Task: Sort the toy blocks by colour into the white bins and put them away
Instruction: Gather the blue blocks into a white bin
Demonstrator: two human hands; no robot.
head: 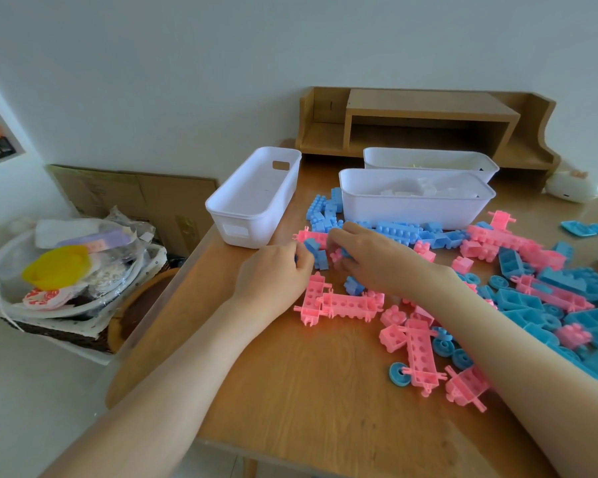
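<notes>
Head view: left hand (273, 276) tight around blue block (317, 252); right hand (373, 262) tight around pink block (335, 255)

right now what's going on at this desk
A person is sorting pink and blue plastic toy blocks on the wooden table. The left hand grips a small blue block while the right hand touches pieces beside it. The white plastic bin at left is empty; the two other white bins hold pale pieces.

A wooden table (290, 408) lay under the grip. Beyond the grip a wooden shelf (428, 105) stood against the pale wall (204, 63). Left of the grip, cardboard (135, 191) leaned on that wall behind a cluttered basket (66, 334). Light was soft, even.
</notes>
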